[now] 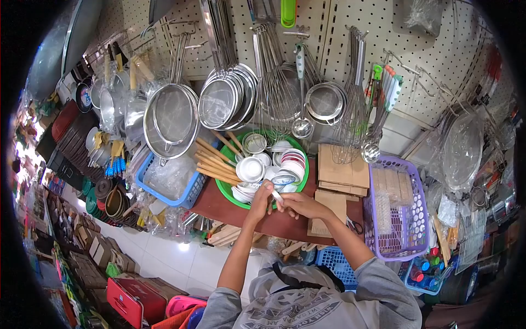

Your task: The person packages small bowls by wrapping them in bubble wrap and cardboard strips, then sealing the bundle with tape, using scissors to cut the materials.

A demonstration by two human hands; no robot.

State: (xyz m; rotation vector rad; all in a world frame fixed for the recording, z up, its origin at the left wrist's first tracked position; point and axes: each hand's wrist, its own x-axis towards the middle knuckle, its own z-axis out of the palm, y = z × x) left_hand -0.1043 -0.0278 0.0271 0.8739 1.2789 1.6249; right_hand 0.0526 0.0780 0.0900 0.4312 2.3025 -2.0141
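My left hand [262, 197] and my right hand [296, 204] meet over the near rim of a green basin [226, 190] and together hold a small white spoon-like piece [276, 196]. The basin is full of small white dishes [251, 169], some with red rims [293, 159]. Several long wooden sticks [216, 162] lean out of the basin's left side. Both arms wear grey sleeves.
A dark red shelf [224, 207] carries the basin, a blue basket [181, 192] of plastic bags, brown cardboard stacks [342, 171] and a purple basket [408, 219]. Metal strainers [171, 118], whisks [353, 118] and ladles hang on the pegboard behind. Scissors [355, 223] lie near my right forearm.
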